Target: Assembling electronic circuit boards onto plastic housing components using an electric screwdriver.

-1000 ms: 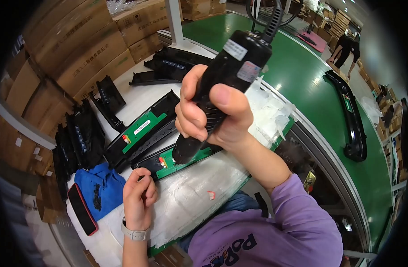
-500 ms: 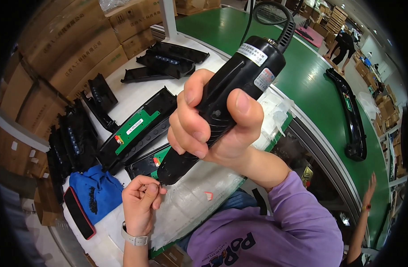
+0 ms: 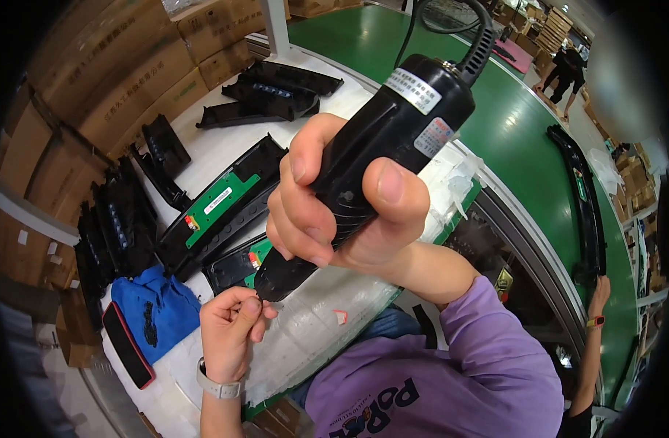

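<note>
My right hand [image 3: 382, 244] is wrapped round a black corded electric screwdriver [image 3: 414, 95], held at a slant with its nose pointing down to the left. At that nose, the thumb and fingers of my left hand [image 3: 228, 325] are pinched together; whatever they hold is too small or hidden to make out. Behind the screwdriver, a black housing with a green circuit board [image 3: 239, 266] lies partly covered. Beyond it rests a longer curved black housing [image 3: 265, 160] carrying another green circuit board [image 3: 219, 201].
Several black housings [image 3: 119, 219] stand at the left, more [image 3: 276, 98] lie at the back. A blue cloth [image 3: 163, 310] and black, red-edged case [image 3: 126, 343] are near left. Cartons [image 3: 108, 66] are stacked behind. On the green conveyor [image 3: 524, 146], a co-worker's hand [image 3: 601, 292] meets a long black housing [image 3: 582, 197].
At the right, the co-worker's hand has come to the end of the long black housing, which has shifted nearer. My hands and the screwdriver have barely moved.
</note>
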`<move>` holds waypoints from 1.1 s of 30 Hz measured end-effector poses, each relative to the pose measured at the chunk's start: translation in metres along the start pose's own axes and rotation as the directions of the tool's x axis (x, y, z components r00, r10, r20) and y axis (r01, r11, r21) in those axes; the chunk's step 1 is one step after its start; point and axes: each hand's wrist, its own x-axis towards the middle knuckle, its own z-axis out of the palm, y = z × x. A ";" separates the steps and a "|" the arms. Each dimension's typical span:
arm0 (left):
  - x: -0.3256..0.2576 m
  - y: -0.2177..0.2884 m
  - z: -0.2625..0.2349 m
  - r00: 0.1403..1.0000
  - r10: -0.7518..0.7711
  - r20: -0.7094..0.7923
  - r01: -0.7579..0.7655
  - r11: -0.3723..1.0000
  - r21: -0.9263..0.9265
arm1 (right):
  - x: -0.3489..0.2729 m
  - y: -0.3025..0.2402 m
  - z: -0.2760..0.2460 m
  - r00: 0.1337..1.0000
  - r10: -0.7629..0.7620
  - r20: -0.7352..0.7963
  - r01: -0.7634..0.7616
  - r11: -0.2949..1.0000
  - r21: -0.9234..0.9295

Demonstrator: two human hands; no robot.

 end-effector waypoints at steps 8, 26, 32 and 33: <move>0.001 0.004 0.007 0.996 0.010 0.086 -0.023 0.988 0.153 | 0.005 0.002 -0.017 0.996 -0.019 0.086 0.004 0.986 0.167; 0.017 0.016 -0.017 0.948 0.204 -0.246 -0.195 0.979 0.061 | -0.004 -0.015 -0.017 0.988 0.156 -0.001 -0.143 0.907 -0.396; 0.017 0.021 -0.030 0.953 0.196 -0.230 -0.168 0.976 0.135 | -0.007 -0.003 -0.004 0.992 0.122 -0.038 -0.127 0.902 -0.412; 0.019 0.019 -0.025 0.937 0.199 -0.287 -0.166 0.977 0.135 | -0.006 -0.002 -0.003 0.990 0.132 -0.047 -0.140 0.902 -0.409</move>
